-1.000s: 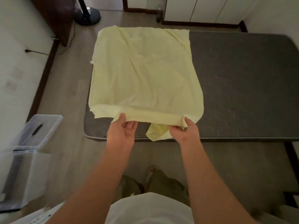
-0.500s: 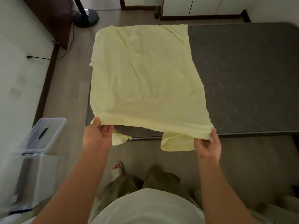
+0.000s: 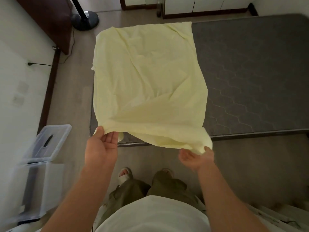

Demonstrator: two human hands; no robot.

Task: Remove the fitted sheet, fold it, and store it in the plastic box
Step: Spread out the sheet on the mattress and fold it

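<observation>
The pale yellow fitted sheet [image 3: 147,81], folded into a rough square, covers the left part of the bare grey mattress [image 3: 250,72]. Its near edge is lifted off the mattress and hangs over the floor. My left hand [image 3: 102,148] pinches the near left corner, palm up. My right hand [image 3: 197,156] grips the bunched near right corner. The clear plastic box [image 3: 33,186] stands on the floor at the left, its lid [image 3: 53,141] propped open against the wall.
A fan base [image 3: 85,20] and a dark wooden cabinet [image 3: 50,19] stand at the far left. A cable [image 3: 50,64] runs along the wall. White cupboards [image 3: 200,5] line the far wall. My feet [image 3: 143,176] are on the floor by the mattress edge.
My hands moved apart from the middle of the near edge to its two corners, then pulled and lifted that edge off the mattress toward me.
</observation>
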